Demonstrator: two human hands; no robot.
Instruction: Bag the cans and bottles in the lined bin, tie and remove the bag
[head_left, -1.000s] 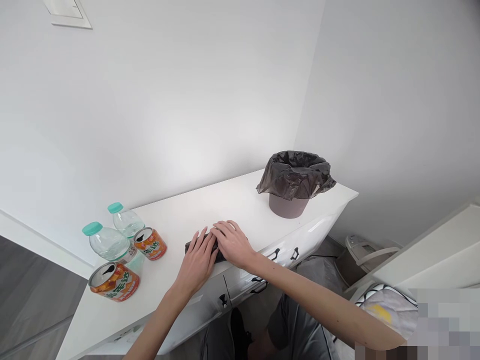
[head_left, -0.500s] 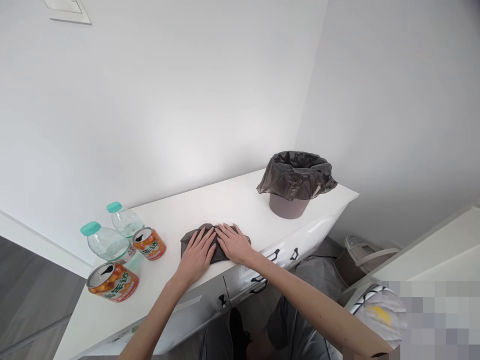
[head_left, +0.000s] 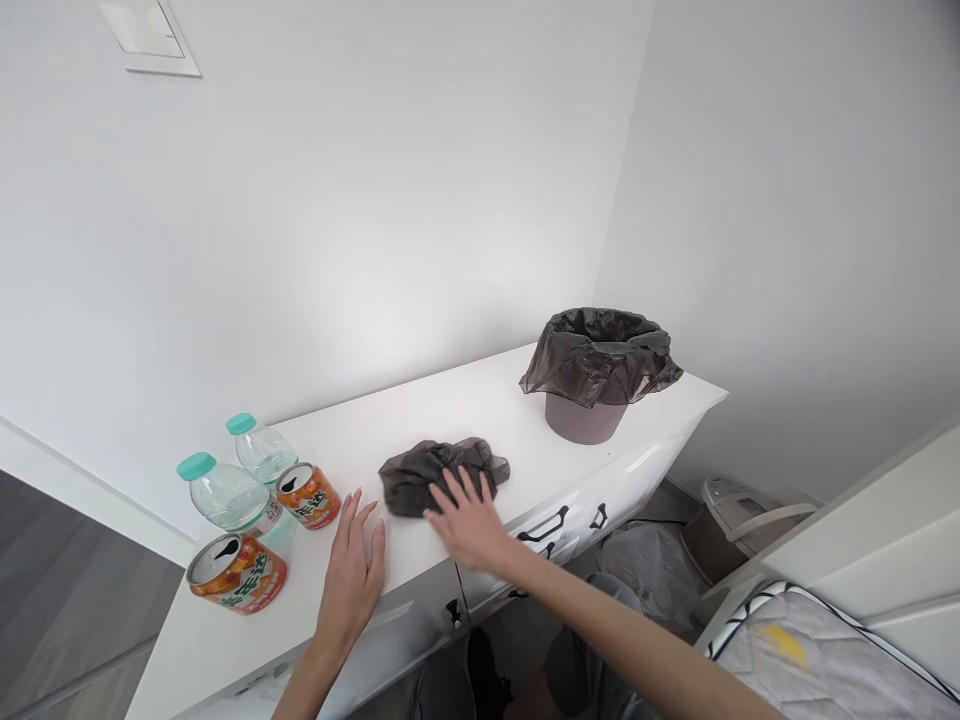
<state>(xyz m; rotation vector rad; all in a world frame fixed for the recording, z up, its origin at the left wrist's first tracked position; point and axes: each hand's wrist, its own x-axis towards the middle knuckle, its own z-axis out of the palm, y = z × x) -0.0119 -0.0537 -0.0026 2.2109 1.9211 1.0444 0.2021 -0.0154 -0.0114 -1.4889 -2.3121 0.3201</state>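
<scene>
A crumpled dark plastic bag (head_left: 416, 478) lies on the white cabinet top (head_left: 442, 395). My right hand (head_left: 471, 515) rests on the bag's right part, its fingers spread. Left of the bag, my left hand (head_left: 354, 565) is held with fingers extended and nothing in it, near the smaller-looking orange can (head_left: 309, 497). A second orange can (head_left: 238, 575) stands closer to the front left. Both cans are opened on top. Behind them are two clear bottles with teal caps, one bottle (head_left: 225, 493) in front of the other bottle (head_left: 264, 452).
A mauve bin (head_left: 585, 420) with a black liner (head_left: 600, 365) over its rim stands at the cabinet's right end. Drawers with black handles (head_left: 544, 525) face me. On the floor to the right is a lidded container (head_left: 731, 530), with a quilted pad (head_left: 795, 650) nearby.
My left hand has lifted off the bag and moved left toward the cans. My right hand stays on the bag, which looks looser. The view has shifted slightly.
</scene>
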